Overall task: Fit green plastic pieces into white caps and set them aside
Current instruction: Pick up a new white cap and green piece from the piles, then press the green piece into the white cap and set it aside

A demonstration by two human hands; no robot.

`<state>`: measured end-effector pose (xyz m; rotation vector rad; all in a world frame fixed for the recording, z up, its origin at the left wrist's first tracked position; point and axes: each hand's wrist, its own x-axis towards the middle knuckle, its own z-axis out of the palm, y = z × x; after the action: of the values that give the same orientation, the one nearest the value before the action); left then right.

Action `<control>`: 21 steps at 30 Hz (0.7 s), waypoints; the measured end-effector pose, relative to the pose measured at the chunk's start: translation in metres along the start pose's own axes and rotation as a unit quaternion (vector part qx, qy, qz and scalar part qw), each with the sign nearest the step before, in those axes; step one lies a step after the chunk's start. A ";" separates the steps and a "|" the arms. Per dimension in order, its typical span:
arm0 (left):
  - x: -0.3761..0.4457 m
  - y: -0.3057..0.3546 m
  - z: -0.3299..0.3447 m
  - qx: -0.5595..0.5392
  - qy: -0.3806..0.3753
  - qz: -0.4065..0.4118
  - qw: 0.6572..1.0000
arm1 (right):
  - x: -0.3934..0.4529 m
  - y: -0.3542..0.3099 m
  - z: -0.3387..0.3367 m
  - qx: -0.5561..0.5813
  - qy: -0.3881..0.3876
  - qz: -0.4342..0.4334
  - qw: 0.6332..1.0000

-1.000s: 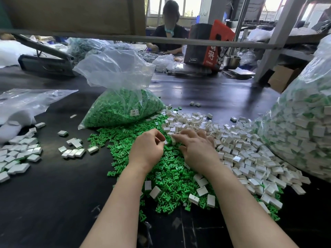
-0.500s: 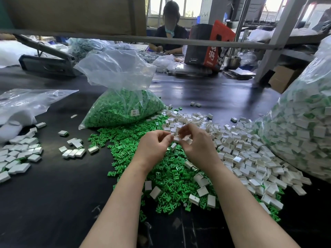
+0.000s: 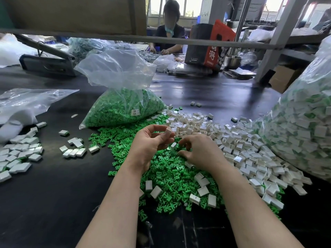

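Observation:
My left hand (image 3: 150,145) hovers over the loose green plastic pieces (image 3: 170,172) and pinches a white cap (image 3: 168,131) between thumb and fingertips. Just to its right, my right hand (image 3: 200,151) is lower, with its fingertips closed on a second small white cap (image 3: 173,146) right above the green pile. Whether a green piece sits inside either cap is hidden. Loose white caps (image 3: 232,140) are heaped to the right of the green pile.
A clear bag of green pieces (image 3: 121,108) stands behind the pile. A big bag of finished caps (image 3: 304,131) fills the right side. Finished caps lie at the left (image 3: 18,154) and nearby (image 3: 74,149). A person works across the black table (image 3: 53,194).
Both hands lifted off the white cap heap and met. Now they have parted: the left hand holds a cap higher, and the right hand has dropped toward the green pile.

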<state>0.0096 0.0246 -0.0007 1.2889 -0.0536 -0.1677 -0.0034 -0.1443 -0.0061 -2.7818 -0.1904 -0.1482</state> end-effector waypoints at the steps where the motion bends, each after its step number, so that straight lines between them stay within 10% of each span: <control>1: 0.000 -0.001 0.000 0.010 0.001 0.002 1.000 | 0.001 -0.001 -0.001 -0.002 0.002 -0.004 1.000; 21: 0.003 -0.004 -0.003 0.046 0.022 0.027 0.998 | 0.002 -0.011 0.003 -0.018 -0.020 -0.048 0.998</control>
<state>0.0126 0.0256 -0.0059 1.3804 -0.0580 -0.0915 -0.0027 -0.1324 -0.0049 -2.8131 -0.3353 -0.1219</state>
